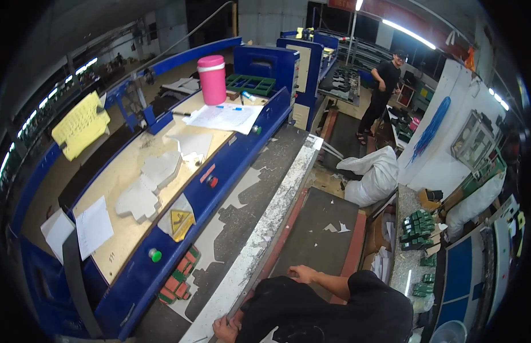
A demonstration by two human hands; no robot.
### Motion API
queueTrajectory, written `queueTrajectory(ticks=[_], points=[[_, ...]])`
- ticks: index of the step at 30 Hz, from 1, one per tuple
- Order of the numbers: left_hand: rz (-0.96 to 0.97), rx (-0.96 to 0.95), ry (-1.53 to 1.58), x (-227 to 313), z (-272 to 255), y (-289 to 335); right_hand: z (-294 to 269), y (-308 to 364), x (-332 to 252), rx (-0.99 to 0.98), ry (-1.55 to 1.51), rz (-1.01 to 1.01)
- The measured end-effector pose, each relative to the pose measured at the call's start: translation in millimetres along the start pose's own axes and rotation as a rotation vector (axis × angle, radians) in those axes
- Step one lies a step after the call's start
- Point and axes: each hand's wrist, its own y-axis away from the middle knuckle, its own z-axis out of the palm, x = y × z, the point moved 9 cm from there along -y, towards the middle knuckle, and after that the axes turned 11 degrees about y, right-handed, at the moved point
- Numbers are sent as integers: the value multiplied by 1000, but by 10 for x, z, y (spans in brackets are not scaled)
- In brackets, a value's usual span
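Observation:
My left hand (226,329) is at the near end of the long white rail (260,226), its fingers bent against the edge. My right hand (301,274) is held in front of my black shirt, over the dark belt, with its fingers curled in; whether anything small is inside is hidden. Beyond the rail, on the dark machine bed (271,163), lie grey sheet scraps (211,246) with jagged cut edges. Red and green blocks, perhaps cutting dies (179,278), sit on the bed left of my left hand.
A blue machine beam (205,191) with buttons crosses the left; its wooden top holds stacked grey cut pieces (138,197), papers and a pink jug (211,80). At right, a speckled counter (400,268) bears green blocks (417,223). A white sack (375,176) and another person (383,86) are farther off.

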Motion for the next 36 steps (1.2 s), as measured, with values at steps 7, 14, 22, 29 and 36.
queueTrajectory(ticks=[7,14,22,29,36], points=[[121,16,-77,270,-158,-379,205,599,997,15,-89,494],[168,-87,-193,452,-317,-574,896,2190,1192,228,-246,764],[879,-695,278,1014,1032,627,2348,4722,406,629,-422,1096],[570,-1298,-94,1273,2081,728,2524,7304,852,2156,-958,1373],[610,-1312,-312,2702,3335,579,2017,10896,1258,3238,-577,680]])
